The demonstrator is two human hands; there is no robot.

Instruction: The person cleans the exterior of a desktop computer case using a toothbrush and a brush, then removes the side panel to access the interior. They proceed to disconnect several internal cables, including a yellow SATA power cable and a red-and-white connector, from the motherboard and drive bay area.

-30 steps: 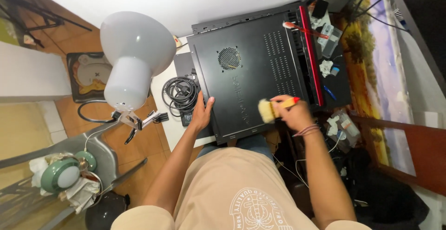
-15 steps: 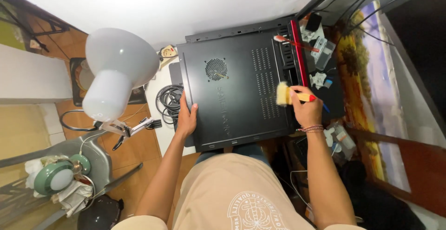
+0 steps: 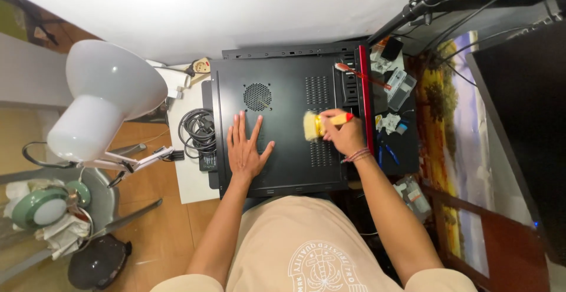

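Case: one black case (image 3: 289, 127) lying flat on the desk, two vent grilles, one round fan grille.
Left hand (image 3: 246, 150): flat on case, fingers spread.
Right hand (image 3: 345, 136): clenched around one brush (image 3: 318, 124), bristles on the case.
Lamp: one white lamp (image 3: 100, 106), left.

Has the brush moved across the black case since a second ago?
Yes. The brush has moved left from the red edge strip, toward the round fan grille.
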